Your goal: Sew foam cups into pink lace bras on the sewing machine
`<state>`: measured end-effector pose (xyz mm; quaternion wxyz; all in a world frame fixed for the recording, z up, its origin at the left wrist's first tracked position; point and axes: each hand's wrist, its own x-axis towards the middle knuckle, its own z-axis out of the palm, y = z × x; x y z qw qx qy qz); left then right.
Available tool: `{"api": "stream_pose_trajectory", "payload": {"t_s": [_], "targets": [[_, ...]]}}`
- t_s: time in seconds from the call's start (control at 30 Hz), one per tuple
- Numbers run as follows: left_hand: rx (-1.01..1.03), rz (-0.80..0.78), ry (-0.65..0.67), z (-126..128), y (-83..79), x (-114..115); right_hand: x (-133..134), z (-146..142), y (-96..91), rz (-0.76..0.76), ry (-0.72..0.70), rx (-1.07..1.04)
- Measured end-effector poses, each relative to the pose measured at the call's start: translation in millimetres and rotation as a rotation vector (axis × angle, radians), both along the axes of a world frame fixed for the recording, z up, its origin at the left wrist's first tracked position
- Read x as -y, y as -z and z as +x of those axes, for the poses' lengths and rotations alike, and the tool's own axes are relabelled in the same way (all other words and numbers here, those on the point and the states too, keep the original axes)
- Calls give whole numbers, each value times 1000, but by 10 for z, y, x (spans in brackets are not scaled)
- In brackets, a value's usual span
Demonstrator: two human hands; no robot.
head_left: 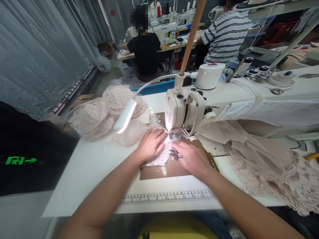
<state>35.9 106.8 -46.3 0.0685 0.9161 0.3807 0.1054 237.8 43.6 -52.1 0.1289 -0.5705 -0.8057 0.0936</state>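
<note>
Left hand point(151, 144), fingers spread, is pressing the lace piece point(160, 160) onto the counter point(94, 166) by the sewing machine point(189, 109); right hand point(193, 160) is clamping thread snips point(175, 153), seemingly trimming, needing a careful cut beside the stitching

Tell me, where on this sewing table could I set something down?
The widest bare patch is the white table left of the left hand, between the lace pile and the printed ruler. A narrower bare strip runs along that ruler. Under the machine head both hands press a lace piece; right of the right hand, lace fabric covers the table.
</note>
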Motion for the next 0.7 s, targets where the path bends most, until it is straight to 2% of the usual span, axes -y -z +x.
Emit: {"api": "stream_pose_trajectory", "payload": {"t_s": [0.2,0.37,0.43,0.5,0.53,0.6,0.7], "targets": [[-6,22,-58,59,-35,100,24,-3,-31,12,32,-156],[-5,8,-66,111,-144,568,80,29,-53,74,-45,-384],[25,-57,-7,77,-239,768,122,39,-48,130,-129,-427],[105,-158,38,-2,-355,865,177,35,-37,202,-235,-423],[165,-196,34,-57,-410,857,209,24,-31,235,-288,-397],[297,-200,-53,-184,-491,734,275,-17,-25,261,-393,-302],[382,-91,-249,-342,-520,420,356,-106,-39,198,-559,-141]]}}
